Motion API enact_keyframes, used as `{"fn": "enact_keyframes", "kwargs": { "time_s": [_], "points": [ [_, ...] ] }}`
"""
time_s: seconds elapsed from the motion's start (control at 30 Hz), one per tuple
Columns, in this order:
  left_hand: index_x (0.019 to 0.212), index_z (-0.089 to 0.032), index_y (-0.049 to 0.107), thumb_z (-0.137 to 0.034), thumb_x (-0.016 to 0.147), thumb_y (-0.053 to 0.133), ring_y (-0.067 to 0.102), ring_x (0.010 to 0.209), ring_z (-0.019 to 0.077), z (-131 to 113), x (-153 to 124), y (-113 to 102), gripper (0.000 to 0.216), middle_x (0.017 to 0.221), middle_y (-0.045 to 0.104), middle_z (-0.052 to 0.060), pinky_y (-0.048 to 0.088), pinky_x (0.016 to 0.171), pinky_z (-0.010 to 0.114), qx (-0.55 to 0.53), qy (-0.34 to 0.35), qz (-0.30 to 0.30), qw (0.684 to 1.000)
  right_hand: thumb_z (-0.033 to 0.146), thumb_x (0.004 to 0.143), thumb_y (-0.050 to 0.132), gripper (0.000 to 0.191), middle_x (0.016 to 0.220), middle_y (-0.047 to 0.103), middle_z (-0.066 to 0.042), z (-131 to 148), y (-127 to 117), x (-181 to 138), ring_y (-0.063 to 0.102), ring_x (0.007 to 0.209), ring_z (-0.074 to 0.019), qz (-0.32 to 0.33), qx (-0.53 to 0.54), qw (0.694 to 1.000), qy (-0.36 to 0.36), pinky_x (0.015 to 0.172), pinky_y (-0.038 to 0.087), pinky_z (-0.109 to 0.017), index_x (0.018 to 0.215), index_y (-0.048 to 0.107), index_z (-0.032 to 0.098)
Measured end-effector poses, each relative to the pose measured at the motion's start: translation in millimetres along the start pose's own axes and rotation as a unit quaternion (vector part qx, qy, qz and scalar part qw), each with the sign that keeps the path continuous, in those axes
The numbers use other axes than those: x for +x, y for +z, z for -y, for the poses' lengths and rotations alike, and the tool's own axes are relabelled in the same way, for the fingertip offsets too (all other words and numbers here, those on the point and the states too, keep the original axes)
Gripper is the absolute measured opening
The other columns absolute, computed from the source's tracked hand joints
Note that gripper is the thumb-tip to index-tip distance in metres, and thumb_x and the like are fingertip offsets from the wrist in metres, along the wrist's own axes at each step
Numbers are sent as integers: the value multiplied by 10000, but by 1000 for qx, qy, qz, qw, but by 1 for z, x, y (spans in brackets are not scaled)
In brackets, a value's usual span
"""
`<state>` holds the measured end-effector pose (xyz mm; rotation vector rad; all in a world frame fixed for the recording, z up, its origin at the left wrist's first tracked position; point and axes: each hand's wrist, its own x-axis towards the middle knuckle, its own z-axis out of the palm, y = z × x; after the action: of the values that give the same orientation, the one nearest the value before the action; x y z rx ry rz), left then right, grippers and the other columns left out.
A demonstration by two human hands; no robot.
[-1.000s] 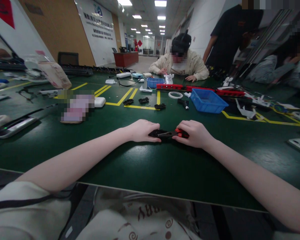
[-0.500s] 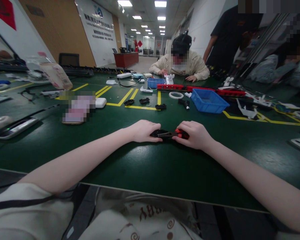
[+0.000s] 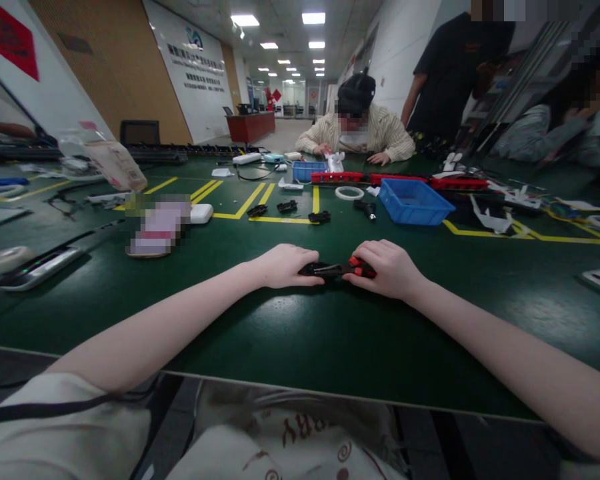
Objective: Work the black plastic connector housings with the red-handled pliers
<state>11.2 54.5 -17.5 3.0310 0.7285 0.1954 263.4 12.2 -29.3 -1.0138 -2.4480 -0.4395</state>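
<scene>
Low over the green table, my right hand (image 3: 391,270) is closed round the red-and-black handles of a pair of pliers (image 3: 336,269). The dark jaws point left, toward my other hand. My left hand (image 3: 291,265) is closed on a small black part (image 3: 309,269), pinched between thumb and fingers. The jaws meet this part; whether they grip it I cannot tell, as the fingers hide much of it. Beyond my hands lie several small black parts, one of them in front (image 3: 319,217), and a black fitting (image 3: 367,209).
A blue bin (image 3: 415,202) and a white ring (image 3: 349,193) stand ahead to the right. To the left are a phone (image 3: 159,227), a white case (image 3: 201,213) and a tilted bottle (image 3: 115,165). Across the table a person in a striped shirt (image 3: 387,133) leans over it.
The view has shifted slightly. Both hands keep their hold on the pliers and the black part, with hardly any movement.
</scene>
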Motion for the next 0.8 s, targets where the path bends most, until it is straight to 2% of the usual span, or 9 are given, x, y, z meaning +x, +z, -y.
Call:
{"fn": "enact_keyframes", "kwargs": {
  "time_s": [0.4, 0.6, 0.8],
  "points": [
    [823, -183, 515, -548, 893, 501, 589, 667, 168, -3, -1, 0, 371, 769, 626, 16, 319, 546, 251, -12, -7, -17, 1000, 458, 853, 537, 287, 856, 667, -97, -4, 0, -1, 601, 732, -205, -11, -7, 1000, -15, 650, 435, -334, 861, 588, 177],
    [859, -190, 518, -547, 891, 507, 612, 698, 177, -2, -2, 1, 359, 810, 648, 22, 319, 550, 255, -3, 9, -22, 1000, 453, 865, 518, 283, 803, 652, -82, -5, 0, -2, 583, 680, -181, -1, -9, 1000, -23, 618, 439, -310, 823, 574, 178],
    [975, -189, 505, -501, 888, 549, 627, 717, 188, -3, -1, 0, 327, 846, 666, 26, 333, 563, 251, -5, -7, -19, 1000, 459, 869, 512, 290, 780, 637, -69, -4, 0, 0, 562, 642, -165, 16, 11, 1000, -18, 583, 426, -294, 826, 574, 179]
  ]
}}
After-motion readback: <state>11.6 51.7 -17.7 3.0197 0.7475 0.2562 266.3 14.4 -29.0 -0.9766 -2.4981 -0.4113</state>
